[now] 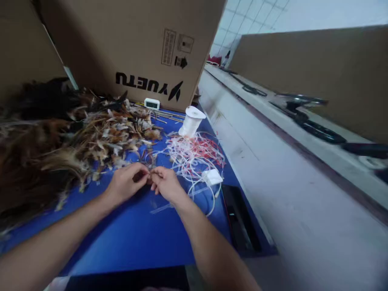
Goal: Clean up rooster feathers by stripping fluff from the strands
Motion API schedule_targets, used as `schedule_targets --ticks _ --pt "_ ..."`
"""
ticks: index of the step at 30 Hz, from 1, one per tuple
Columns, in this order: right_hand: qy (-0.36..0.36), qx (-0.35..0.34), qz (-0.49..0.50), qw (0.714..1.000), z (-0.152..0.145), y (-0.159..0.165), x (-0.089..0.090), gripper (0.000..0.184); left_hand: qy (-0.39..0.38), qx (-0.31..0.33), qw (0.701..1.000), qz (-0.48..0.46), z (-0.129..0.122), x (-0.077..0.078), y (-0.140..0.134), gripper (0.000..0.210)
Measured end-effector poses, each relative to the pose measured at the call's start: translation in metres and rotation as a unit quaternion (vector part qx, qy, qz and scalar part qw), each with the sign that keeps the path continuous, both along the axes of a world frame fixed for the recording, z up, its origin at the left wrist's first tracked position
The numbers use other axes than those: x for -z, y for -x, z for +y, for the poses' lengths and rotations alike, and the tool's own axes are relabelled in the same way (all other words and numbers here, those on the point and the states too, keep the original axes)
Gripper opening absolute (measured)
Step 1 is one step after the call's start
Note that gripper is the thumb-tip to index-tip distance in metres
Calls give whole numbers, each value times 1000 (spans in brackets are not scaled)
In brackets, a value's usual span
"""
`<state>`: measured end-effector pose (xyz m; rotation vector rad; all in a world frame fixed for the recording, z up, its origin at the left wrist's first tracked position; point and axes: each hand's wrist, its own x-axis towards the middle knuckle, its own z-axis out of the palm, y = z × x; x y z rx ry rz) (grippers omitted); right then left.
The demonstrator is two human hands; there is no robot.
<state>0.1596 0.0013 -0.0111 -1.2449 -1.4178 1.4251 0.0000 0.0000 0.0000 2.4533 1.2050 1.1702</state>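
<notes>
Fingertip work in hand, apparently, nearer than white spool (190,124): left hand (125,184) pinching, right hand (168,184) pinching just beside; whatever's between, too small to tell. Feathers (113,131) left of spool. Next move calls for light, steady fingertips.

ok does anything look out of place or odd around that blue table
The cardboard box has its YUETU lettering upside down. Near the right hand, a white cable and white block lie among a messy heap of red and clear strips, which looks snag-prone. Nothing looks clearly broken.
</notes>
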Motion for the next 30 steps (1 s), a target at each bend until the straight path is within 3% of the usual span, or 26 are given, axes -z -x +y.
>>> schedule_targets --ticks 8,17,24,30 --pt "16 -3 17 1000 -3 2 -3 9 -36 -15 999 -17 2 6 -1 7" --pt "-6 5 36 999 -3 2 0 11 83 -47 988 -118 1 3 -4 8" --pt "-10 27 55 998 -4 3 -2 8 110 -65 982 -139 1 4 -4 10" --pt "-33 31 7 999 -6 2 -4 9 123 -60 979 -148 1 1 -5 7"
